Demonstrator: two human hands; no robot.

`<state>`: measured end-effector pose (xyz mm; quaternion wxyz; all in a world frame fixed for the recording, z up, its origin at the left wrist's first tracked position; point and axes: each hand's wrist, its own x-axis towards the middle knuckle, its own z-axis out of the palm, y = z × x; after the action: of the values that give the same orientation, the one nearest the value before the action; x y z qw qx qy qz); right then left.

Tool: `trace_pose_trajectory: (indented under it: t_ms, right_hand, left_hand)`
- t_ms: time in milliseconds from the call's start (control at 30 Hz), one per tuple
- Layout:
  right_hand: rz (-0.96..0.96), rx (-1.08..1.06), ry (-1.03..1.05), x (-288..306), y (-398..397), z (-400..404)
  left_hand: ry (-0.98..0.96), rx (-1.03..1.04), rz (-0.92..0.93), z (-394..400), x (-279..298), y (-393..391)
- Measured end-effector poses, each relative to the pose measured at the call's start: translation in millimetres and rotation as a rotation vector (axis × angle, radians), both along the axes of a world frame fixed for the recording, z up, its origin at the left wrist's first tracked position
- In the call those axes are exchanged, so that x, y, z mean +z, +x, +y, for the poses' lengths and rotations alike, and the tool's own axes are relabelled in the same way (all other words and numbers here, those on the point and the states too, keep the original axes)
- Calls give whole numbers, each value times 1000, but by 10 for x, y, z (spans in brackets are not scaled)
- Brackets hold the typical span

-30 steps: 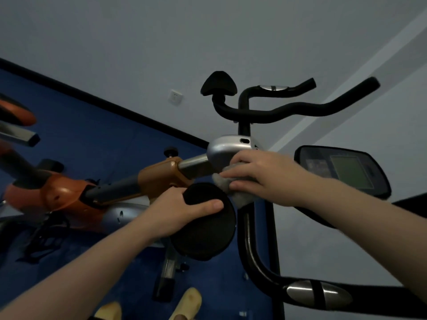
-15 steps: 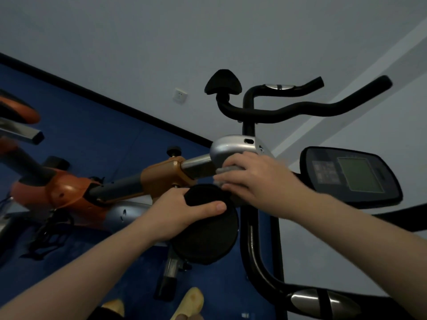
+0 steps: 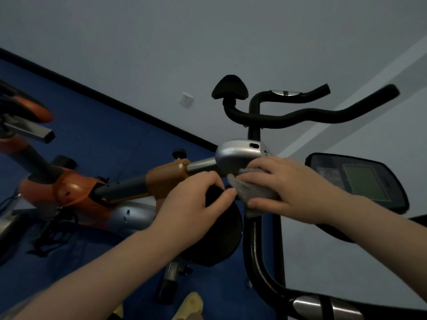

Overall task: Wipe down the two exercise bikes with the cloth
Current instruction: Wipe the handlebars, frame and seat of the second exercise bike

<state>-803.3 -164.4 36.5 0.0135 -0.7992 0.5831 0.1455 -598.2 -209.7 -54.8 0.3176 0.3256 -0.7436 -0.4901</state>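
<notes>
An orange and silver exercise bike (image 3: 69, 188) lies across the left and middle of the view, its silver head cover (image 3: 238, 153) under black handlebars (image 3: 298, 116). My right hand (image 3: 286, 190) presses a grey cloth (image 3: 251, 192) against the underside of that silver cover. My left hand (image 3: 191, 204) grips the top edge of a round black pad (image 3: 219, 236) just left of the cloth. A second machine shows at the right by its black console (image 3: 360, 183) and a curved black handle (image 3: 261, 262).
Blue floor mat (image 3: 104, 139) meets a pale wall along a black skirting strip. A white wall socket (image 3: 186, 99) sits on the wall. The orange bike's saddle (image 3: 25, 109) is at far left. My yellow slippers (image 3: 189, 306) show at the bottom edge.
My right hand slid down and a little right along the silver cover, so more of the grey cloth shows under it. My left hand stays on the black pad.
</notes>
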Motion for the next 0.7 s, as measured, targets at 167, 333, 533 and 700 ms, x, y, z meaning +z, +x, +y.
trace_pose_trajectory:
  t_ms: [167,333,533,700]
  right_hand:
    - [-17,40,0,-244,227,-160]
    - [-11,27,-6,-45,46,-111]
    - [-100,31,-97,-262,252,-182]
    - [-83,-37,-67,-72,29,-144]
  left_hand:
    - [-16,10,1,8,-31,-40]
    - [25,4,37,3,-74,-41]
    - [44,30,67,3,-84,-29]
    - [53,32,75,12,-84,-34]
